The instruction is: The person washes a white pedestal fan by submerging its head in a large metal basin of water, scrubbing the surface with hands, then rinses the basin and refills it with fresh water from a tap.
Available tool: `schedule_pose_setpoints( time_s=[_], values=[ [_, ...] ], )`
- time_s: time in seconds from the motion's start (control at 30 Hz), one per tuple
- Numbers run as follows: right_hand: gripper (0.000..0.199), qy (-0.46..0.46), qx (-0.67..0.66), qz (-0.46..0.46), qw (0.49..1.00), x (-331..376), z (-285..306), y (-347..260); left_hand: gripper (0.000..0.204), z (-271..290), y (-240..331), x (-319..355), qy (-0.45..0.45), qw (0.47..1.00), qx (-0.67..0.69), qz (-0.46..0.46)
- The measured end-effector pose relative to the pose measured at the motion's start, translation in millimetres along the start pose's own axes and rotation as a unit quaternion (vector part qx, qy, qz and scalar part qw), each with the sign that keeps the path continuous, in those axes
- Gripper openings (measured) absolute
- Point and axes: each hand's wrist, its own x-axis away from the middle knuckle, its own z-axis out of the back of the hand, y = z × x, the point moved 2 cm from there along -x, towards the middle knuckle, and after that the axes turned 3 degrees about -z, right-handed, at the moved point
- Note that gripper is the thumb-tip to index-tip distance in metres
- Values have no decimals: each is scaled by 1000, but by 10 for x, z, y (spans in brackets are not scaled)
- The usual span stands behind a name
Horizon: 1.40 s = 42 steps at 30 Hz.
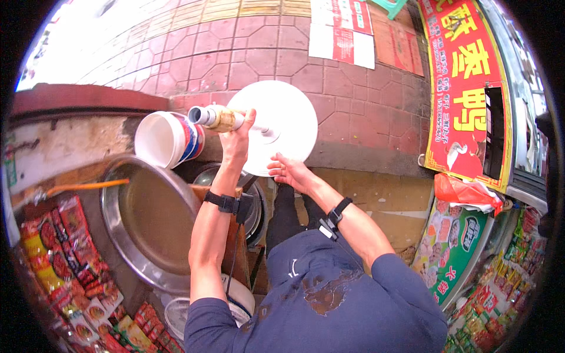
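Note:
My left hand (235, 140) is closed around a pole with a white round disc (297, 123) at its far end. The pole's near end is a grey, hollow pipe, and a yellowish wrapped stretch (221, 119) lies just beside my fingers. The disc is wide and smooth, with a raised ring at its middle where the pole meets it. My right hand (291, 172) is open, fingers spread, by the disc's lower right edge. Whether its fingertips touch the rim I cannot tell. Nothing shows in that hand.
A white bucket (160, 140) stands left of the disc, above a large metal basin (112, 206). An orange tube (88, 186) hangs over the basin's rim. Packets (65, 253) line the lower left. A red banner (465, 88) and a green sign (453, 259) stand right.

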Motion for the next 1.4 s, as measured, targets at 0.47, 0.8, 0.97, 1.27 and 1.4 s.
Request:
schedule_pose_setpoints(
  time_s=[0.47,0.8,0.97,1.27,1.4],
  values=[
    [40,51,32,16,998,-645,374,158,23,325,-2310,-554,0,993,-86,78],
    [37,81,118,39,989,-1098,483,-57,29,528,-3197,-604,9,984,-124,131],
    [34,85,164,63,981,-1183,430,-167,42,503,-3392,-519,32,976,-191,94],
    [30,62,259,135,954,-840,-107,-536,61,491,-2039,495,107,980,-14,167],
    [26,70,522,158,835,-620,-616,-610,33,660,-806,1232,0,990,-113,83]
  ],
)
